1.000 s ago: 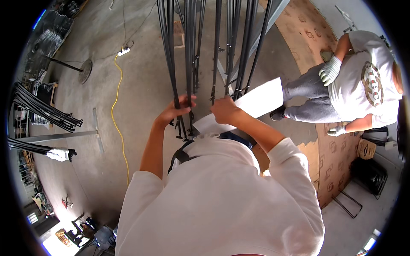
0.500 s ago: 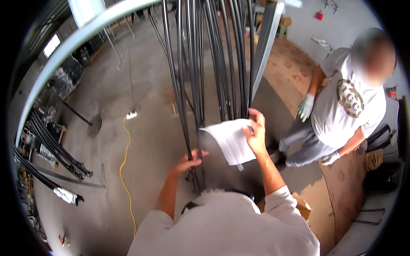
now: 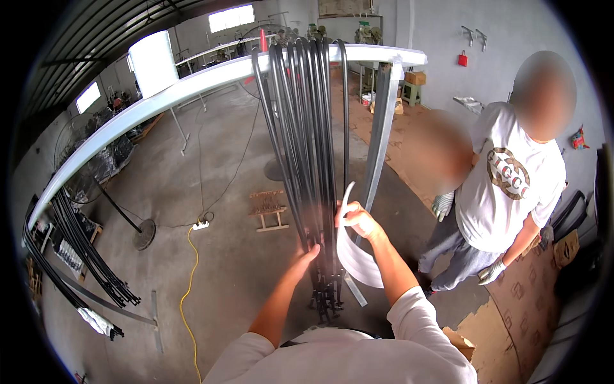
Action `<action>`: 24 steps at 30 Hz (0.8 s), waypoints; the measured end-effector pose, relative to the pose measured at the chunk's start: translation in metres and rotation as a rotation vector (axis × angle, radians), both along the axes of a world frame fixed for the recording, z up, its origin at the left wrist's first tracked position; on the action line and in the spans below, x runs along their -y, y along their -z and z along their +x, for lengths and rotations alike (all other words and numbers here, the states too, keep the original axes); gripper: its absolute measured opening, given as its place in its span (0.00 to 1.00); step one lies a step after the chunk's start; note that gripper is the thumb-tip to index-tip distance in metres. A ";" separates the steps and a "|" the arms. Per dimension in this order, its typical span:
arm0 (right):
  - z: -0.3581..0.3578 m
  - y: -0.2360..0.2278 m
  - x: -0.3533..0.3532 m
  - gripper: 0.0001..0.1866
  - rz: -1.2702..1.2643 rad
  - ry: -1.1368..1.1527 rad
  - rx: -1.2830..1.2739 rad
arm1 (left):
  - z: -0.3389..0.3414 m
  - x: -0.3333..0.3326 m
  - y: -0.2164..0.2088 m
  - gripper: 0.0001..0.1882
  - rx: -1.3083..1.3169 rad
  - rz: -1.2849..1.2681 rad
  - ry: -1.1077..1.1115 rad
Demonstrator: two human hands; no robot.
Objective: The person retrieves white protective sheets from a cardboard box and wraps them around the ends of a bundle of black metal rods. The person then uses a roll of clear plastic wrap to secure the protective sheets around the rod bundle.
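A bundle of long black tubes (image 3: 309, 141) hangs looped over a pale curved rail (image 3: 214, 73), with dark fittings at the lower ends. My left hand (image 3: 306, 259) is closed around the lower part of this bundle from its left side. On the other side, my right hand (image 3: 358, 221) pinches the upper part of a white sheet (image 3: 359, 264), which curls down beside the tubes. The sheet's left edge is close to the bundle; whether it touches, I cannot tell. Some of my left fingers are hidden behind the tubes.
A grey metal post (image 3: 379, 137) supports the rail. More black tubes (image 3: 89, 246) hang at far left. A yellow cord (image 3: 185, 297) runs along the floor to a white power strip (image 3: 201, 225). A gloved co-worker (image 3: 515, 176) stands at right, near cardboard (image 3: 476, 320) on the floor.
The tubes, spread in separate groups before, are now gathered closer together. The white sheet has turned and curled at the bundle's right side. My view has tilted up, showing the rail.
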State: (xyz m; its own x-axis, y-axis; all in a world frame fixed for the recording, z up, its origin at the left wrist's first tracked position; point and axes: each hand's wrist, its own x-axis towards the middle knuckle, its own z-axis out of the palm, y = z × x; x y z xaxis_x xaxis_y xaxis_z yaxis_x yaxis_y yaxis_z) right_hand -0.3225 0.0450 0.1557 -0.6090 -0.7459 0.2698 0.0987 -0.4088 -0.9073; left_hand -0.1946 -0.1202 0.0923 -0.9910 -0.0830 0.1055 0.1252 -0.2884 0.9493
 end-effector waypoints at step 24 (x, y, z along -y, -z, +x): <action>-0.029 -0.034 0.018 0.10 -0.348 -0.179 0.163 | -0.043 -0.008 -0.077 0.20 -0.109 0.087 0.081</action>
State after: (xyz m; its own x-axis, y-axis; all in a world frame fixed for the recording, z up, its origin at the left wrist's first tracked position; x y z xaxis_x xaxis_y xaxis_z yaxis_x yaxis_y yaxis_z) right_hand -0.3512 0.0274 0.1900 -0.5338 -0.7249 0.4354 0.3267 -0.6517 -0.6845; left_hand -0.2375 -0.1118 0.1693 -0.9778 -0.0170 0.2086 0.1992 -0.3820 0.9024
